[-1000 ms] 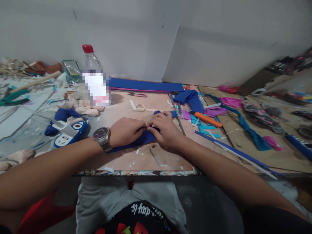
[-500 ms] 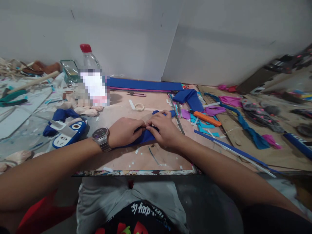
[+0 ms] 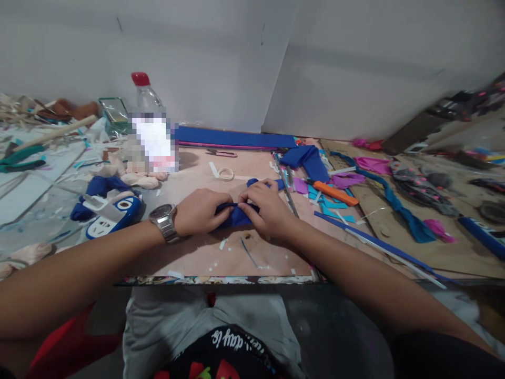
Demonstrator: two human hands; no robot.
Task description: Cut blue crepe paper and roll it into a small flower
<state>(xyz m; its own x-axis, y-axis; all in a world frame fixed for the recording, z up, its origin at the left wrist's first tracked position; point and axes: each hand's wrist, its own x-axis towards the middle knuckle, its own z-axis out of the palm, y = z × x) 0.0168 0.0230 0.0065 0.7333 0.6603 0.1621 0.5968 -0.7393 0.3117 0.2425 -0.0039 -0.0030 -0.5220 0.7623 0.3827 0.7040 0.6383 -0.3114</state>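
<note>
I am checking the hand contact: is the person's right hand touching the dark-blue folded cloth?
Touching. The head view shows the right hand pinching the dark-blue folded cloth, its thumb lying on it with blue visible at both sides.

bare board (image 3: 197, 258) leaves room nearside of the blue fabric (image 3: 237, 217), while a cream ring (image 3: 226, 178) and bottle (image 3: 148, 98) obstruct farther back.

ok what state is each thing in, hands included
left hand: fingers bent, pinching blue cloth
right hand: fingers bent, pinching blue cloth
blue cloth: creased between the hands
bottle: standing, red cap on
pale ring: lying flat
orange cutter: lying down, blade unclear
pink snips: lying down, open or shut unclear
</note>
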